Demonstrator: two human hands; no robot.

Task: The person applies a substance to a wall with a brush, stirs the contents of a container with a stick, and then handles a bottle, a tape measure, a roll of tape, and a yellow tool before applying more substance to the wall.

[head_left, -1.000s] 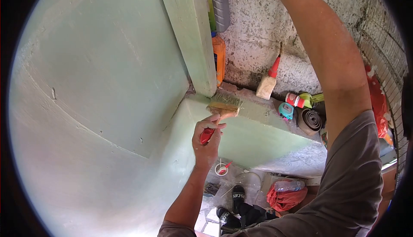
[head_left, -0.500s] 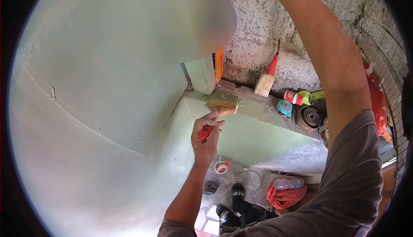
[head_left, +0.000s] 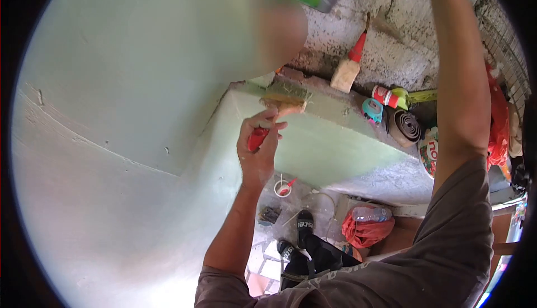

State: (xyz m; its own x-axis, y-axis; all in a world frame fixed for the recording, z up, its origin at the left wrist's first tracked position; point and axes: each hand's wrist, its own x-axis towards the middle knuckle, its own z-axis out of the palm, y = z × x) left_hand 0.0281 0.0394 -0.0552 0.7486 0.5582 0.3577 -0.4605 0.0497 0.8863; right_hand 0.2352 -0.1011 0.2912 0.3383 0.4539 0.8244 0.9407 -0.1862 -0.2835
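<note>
My left hand [head_left: 258,146] is shut on the red handle of a wide paintbrush [head_left: 281,102]. Its pale bristles rest on the top edge of a mint-green painted ledge [head_left: 330,140], close to the corner where the ledge meets the green wall [head_left: 112,84]. My right arm [head_left: 461,73] reaches straight up along the rough grey wall, and its hand is cut off by the top of the view.
On the ledge's back lie a second red-handled brush [head_left: 349,64], a teal tape measure [head_left: 372,109], a red-and-white bottle [head_left: 386,96] and a black coiled roll [head_left: 405,128]. Below are my sandalled feet [head_left: 302,235], a small white cup [head_left: 282,187] and a red cloth [head_left: 366,229].
My left hand and the brush have shifted slightly left and up along the ledge top. The view has tilted, so the green post by the corner no longer shows.
</note>
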